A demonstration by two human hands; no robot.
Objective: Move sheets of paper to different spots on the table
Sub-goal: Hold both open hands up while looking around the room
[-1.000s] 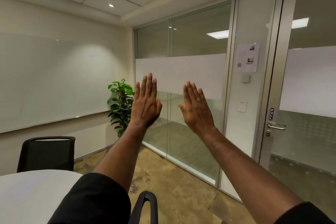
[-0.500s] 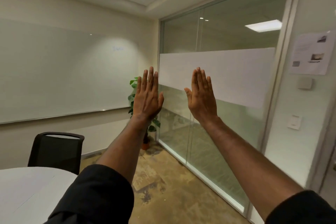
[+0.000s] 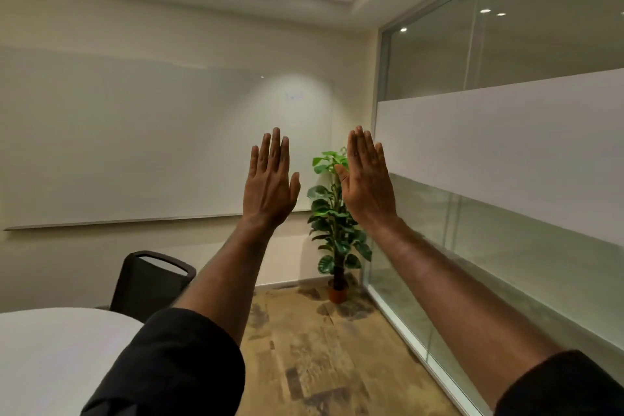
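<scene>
White table (image 3: 50, 358), smooth plain top, curved far edge, level, at lower left of view, cut off by left and bottom frame edges

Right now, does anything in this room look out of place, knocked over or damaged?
Nothing looks damaged or spilled. The plant stands upright in the corner and the chair sits at the table. The only oddity: both hands, left and right, are raised, open and empty, and no paper is visible.
</scene>
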